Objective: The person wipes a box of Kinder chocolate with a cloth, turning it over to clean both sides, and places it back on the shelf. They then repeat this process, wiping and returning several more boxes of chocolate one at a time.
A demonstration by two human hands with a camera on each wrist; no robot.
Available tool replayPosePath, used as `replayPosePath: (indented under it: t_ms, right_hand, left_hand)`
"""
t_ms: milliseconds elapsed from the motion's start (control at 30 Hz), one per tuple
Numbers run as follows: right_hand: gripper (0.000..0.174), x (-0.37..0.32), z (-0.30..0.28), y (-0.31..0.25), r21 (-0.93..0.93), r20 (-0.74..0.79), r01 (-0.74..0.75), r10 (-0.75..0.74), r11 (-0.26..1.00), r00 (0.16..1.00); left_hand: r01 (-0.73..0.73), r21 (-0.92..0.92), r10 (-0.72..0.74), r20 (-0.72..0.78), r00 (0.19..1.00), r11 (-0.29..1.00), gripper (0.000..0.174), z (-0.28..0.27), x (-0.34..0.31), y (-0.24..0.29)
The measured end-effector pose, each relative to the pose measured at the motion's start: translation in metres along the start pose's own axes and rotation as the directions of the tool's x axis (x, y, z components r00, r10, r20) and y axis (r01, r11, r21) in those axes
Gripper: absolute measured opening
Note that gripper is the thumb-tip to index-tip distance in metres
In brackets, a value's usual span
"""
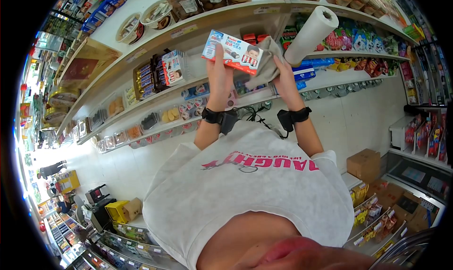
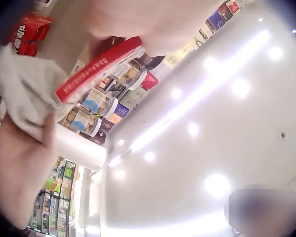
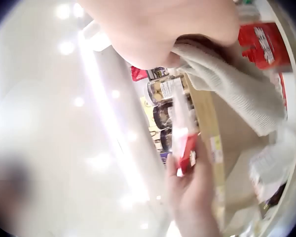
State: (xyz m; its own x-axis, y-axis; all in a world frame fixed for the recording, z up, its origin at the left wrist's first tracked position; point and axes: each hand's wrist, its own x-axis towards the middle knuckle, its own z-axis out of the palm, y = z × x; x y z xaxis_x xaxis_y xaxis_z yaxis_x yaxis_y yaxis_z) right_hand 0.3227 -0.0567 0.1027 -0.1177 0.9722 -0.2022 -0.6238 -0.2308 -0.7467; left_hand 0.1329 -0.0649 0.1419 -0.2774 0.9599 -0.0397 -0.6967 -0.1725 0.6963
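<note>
My left hand [image 1: 218, 68] holds a white and red Kinder chocolate box [image 1: 232, 51] up in front of the shelves, fingers curled round its lower edge. My right hand [image 1: 283, 73] grips a grey cloth [image 1: 268, 58] and presses it against the box's right end. A white paper-towel roll [image 1: 311, 33] sticks up and to the right from that same hand. In the left wrist view the box's red edge [image 2: 98, 69] is close, with the cloth [image 2: 24, 94] and the roll [image 2: 79, 148] beside it. The right wrist view shows the cloth [image 3: 232, 84] and the box [image 3: 185, 143] edge-on.
White shop shelves [image 1: 155, 39] run across the view, stocked with jars [image 1: 181, 0], chocolate boxes [image 1: 160, 72] and snack packets [image 1: 358, 39]. A cardboard carton [image 1: 363, 164] and low candy racks [image 1: 373, 218] stand at the lower right. Another person [image 1: 49, 168] is far down the aisle.
</note>
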Motion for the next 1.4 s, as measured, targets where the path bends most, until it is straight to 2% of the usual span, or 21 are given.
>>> replayPosePath:
  t_ms: [33, 67, 100, 200, 233, 333, 400, 500, 600, 700, 800, 867, 1000, 1067, 1133, 1233, 1333, 1400]
  right_hand:
    - [0.048, -0.004, 0.005, -0.004, 0.075, 0.098, -0.099, 0.092, 0.992, 0.991]
    - [0.049, -0.007, 0.01, -0.004, 0.078, 0.121, -0.124, 0.114, 0.989, 0.986]
    - [0.049, -0.01, 0.016, -0.002, 0.08, 0.145, -0.148, 0.135, 0.986, 0.98]
    - [0.05, -0.016, 0.032, -0.002, 0.037, 0.129, -0.158, 0.152, 0.987, 0.98]
    - [0.049, -0.016, 0.029, 0.004, 0.045, 0.123, -0.139, 0.132, 0.989, 0.984]
    - [0.048, -0.022, 0.043, 0.004, -0.032, 0.122, -0.078, 0.081, 0.996, 0.989]
    - [0.048, -0.016, 0.03, 0.022, -0.119, 0.182, 0.001, 0.021, 0.993, 0.983]
    - [0.051, -0.019, 0.022, 0.018, -0.274, 0.13, -0.05, 0.089, 0.96, 0.988]
    - [0.056, -0.031, 0.039, -0.017, -0.633, 0.064, -0.046, 0.111, 0.773, 0.992]
    - [0.06, -0.031, 0.035, -0.016, -0.639, -0.16, -0.003, -0.129, 0.769, 0.979]
    - [0.062, 0.002, 0.01, 0.008, -0.351, -0.129, 0.238, -0.299, 0.905, 0.945]
    - [0.059, 0.013, 0.001, 0.027, -0.217, 0.004, 0.212, -0.217, 0.953, 0.976]
    - [0.054, 0.003, 0.023, 0.034, -0.088, 0.154, 0.188, -0.173, 0.978, 0.973]
    - [0.051, -0.01, 0.045, 0.017, -0.288, 0.105, 0.24, -0.218, 0.927, 0.97]
    - [0.05, -0.015, 0.051, 0.013, -0.424, 0.105, 0.246, -0.223, 0.871, 0.969]
    - [0.041, -0.015, 0.046, 0.003, -0.573, 0.24, 0.17, -0.035, 0.802, 0.97]
    - [0.038, -0.019, 0.058, -0.004, -0.766, 0.3, 0.273, -0.051, 0.581, 0.952]
    - [0.038, -0.007, 0.059, 0.005, -0.678, 0.235, 0.325, -0.225, 0.659, 0.946]
  left_hand:
    - [-0.041, 0.07, 0.039, 0.03, 0.999, 0.997, 0.033, 0.003, -0.003, -0.004]
    - [-0.084, 0.138, 0.076, 0.063, 0.995, 0.987, 0.032, 0.004, -0.004, -0.007]
    - [-0.137, 0.295, 0.109, 0.108, 0.988, 0.946, 0.033, -0.003, -0.001, -0.014]
    - [-0.089, 0.53, -0.007, 0.175, 0.985, 0.843, 0.035, 0.0, -0.009, -0.013]
    - [-0.074, 0.514, -0.019, 0.173, 0.985, 0.855, 0.037, 0.005, -0.013, -0.013]
    - [-0.059, 0.129, 0.04, 0.148, 0.988, 0.99, 0.038, 0.011, -0.012, -0.021]
    - [-0.019, 0.142, 0.008, 0.076, 0.997, 0.99, 0.036, 0.006, -0.008, -0.02]
    - [0.013, 0.078, -0.015, 0.027, 1.0, 0.997, 0.034, 0.001, -0.002, -0.011]
    - [-0.025, 0.063, 0.026, -0.014, 1.0, 0.998, 0.029, 0.007, -0.001, 0.0]
    - [-0.067, 0.138, 0.067, 0.003, 0.998, 0.988, 0.029, 0.004, 0.0, 0.009]
    - [-0.1, 0.242, 0.09, 0.051, 0.995, 0.965, 0.029, -0.004, 0.003, 0.009]
    - [-0.092, 0.265, 0.078, 0.063, 0.995, 0.96, 0.03, -0.011, 0.005, 0.001]
    - [-0.028, 0.231, 0.02, 0.041, 0.999, 0.973, 0.03, 0.001, -0.006, -0.001]
    - [-0.013, 0.23, 0.005, 0.036, 0.999, 0.973, 0.03, 0.006, -0.011, 0.006]
    - [-0.085, 0.245, 0.08, 0.03, 0.996, 0.966, 0.027, 0.002, -0.013, 0.004]
    - [-0.134, 0.226, 0.134, 0.014, 0.991, 0.965, 0.025, -0.01, -0.006, 0.012]
    - [-0.148, 0.221, 0.155, -0.015, 0.988, 0.964, 0.024, -0.02, 0.001, 0.019]
    - [-0.157, 0.23, 0.169, -0.031, 0.985, 0.96, 0.024, -0.026, 0.005, 0.024]
